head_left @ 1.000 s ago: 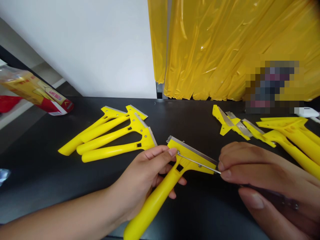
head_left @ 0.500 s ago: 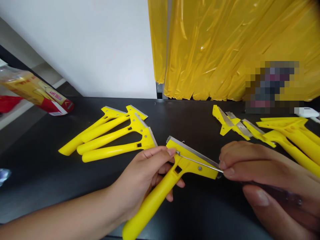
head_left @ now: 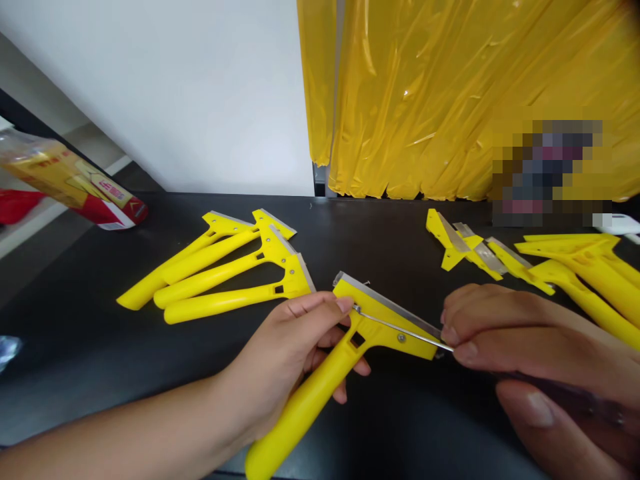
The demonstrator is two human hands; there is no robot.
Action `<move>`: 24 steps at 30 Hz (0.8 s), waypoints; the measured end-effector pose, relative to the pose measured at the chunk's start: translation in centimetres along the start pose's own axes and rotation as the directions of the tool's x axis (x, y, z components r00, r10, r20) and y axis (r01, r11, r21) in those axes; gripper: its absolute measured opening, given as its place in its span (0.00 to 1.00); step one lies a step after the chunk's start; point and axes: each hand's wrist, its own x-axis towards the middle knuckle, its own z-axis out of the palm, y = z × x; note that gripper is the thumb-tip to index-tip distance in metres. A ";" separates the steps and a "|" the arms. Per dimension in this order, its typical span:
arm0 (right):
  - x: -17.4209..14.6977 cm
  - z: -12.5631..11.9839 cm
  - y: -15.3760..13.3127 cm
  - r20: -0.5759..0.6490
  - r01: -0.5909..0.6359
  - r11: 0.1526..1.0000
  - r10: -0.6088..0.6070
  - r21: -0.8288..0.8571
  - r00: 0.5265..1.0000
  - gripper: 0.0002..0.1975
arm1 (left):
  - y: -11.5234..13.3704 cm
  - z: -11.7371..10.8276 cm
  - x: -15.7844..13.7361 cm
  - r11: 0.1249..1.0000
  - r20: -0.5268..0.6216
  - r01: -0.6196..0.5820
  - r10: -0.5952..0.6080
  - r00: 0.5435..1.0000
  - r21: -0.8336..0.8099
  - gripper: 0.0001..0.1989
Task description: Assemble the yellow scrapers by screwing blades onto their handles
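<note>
My left hand point(head_left: 310, 333) is closed around the head of a yellow scraper point(head_left: 305, 410), thumb and fingertip beside a small screw point(head_left: 357, 308) in its face. A metal blade point(head_left: 387, 301) runs along the scraper's upper edge, and a second screw point(head_left: 401, 339) sits flush nearer its right end. My right hand point(head_left: 540, 347) grips a screwdriver, whose thin shaft point(head_left: 410, 331) slants across the scraper with its tip at the first screw. The fingers largely cover the dark, see-through handle.
Several yellow scrapers with blades point(head_left: 225, 305) lie overlapping on the black table point(head_left: 100, 373) at left. Loose yellow scraper parts point(head_left: 520, 267) and handles point(head_left: 595, 283) lie at right. A bottle point(head_left: 75, 180) stands far left; yellow plastic sheeting point(head_left: 415, 100) hangs behind.
My right hand has shifted slightly to the right, with more of the screwdriver shaft showing. The screwdriver tip stays at the screw, and my left hand and the scraper hold nearly still.
</note>
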 end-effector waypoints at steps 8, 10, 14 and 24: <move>0.9 0.0 -0.1 0.031 0.117 0.991 -0.119 0.066 0.992 0.23 | -0.1 0.1 0.0 0.999 0.006 -0.005 0.004 1.000 0.043 0.13; 1.1 0.0 0.0 0.028 0.111 0.991 -0.114 0.070 0.993 0.23 | -0.1 0.1 -0.1 0.998 0.018 -0.006 0.005 1.000 0.057 0.13; 1.1 0.0 0.0 0.023 0.110 0.991 -0.112 0.074 0.993 0.21 | -0.1 0.2 -0.1 0.998 0.017 0.010 -0.011 1.000 0.063 0.14; 0.5 0.0 0.2 0.010 0.083 0.996 -0.083 0.031 0.996 0.22 | -0.1 0.5 -0.1 0.995 -0.014 -0.018 0.020 1.000 0.093 0.14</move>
